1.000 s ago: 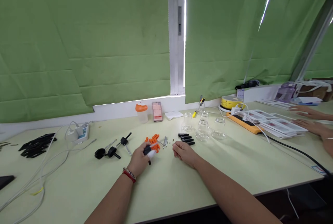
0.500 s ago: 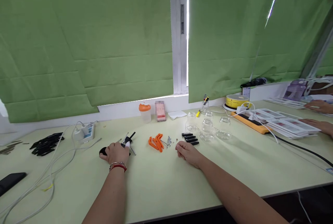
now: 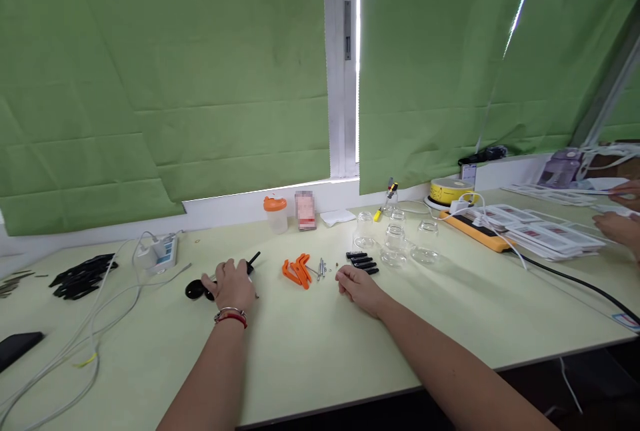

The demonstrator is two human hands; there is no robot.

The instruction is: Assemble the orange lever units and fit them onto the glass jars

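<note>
My left hand (image 3: 234, 286) lies palm down, fingers spread, over black parts on the table. Two round black pieces (image 3: 199, 289) show at its left, and a black rod-like part (image 3: 254, 260) sticks out beyond its thumb side. Its fingertips are partly hidden, as is whatever lies under the palm. My right hand (image 3: 361, 289) rests on the table with fingers curled together; anything inside them is hidden. Between the hands lie orange angled handles (image 3: 298, 271) and several metal screws (image 3: 321, 268). Several black cylindrical parts (image 3: 362, 263) sit just beyond my right hand.
Clear glass jars (image 3: 394, 247) stand behind the right hand. An orange-lidded cup (image 3: 275, 215) is at the back. At the left are black strips (image 3: 84, 276), a power strip (image 3: 165, 254) and loose cables. Another person's hand (image 3: 617, 227) is by printed sheets (image 3: 565, 234) at right.
My left hand has shifted right, uncovering the round black pieces and covering metal rods that showed before. My right hand stays in place. The other person's hands have moved.
</note>
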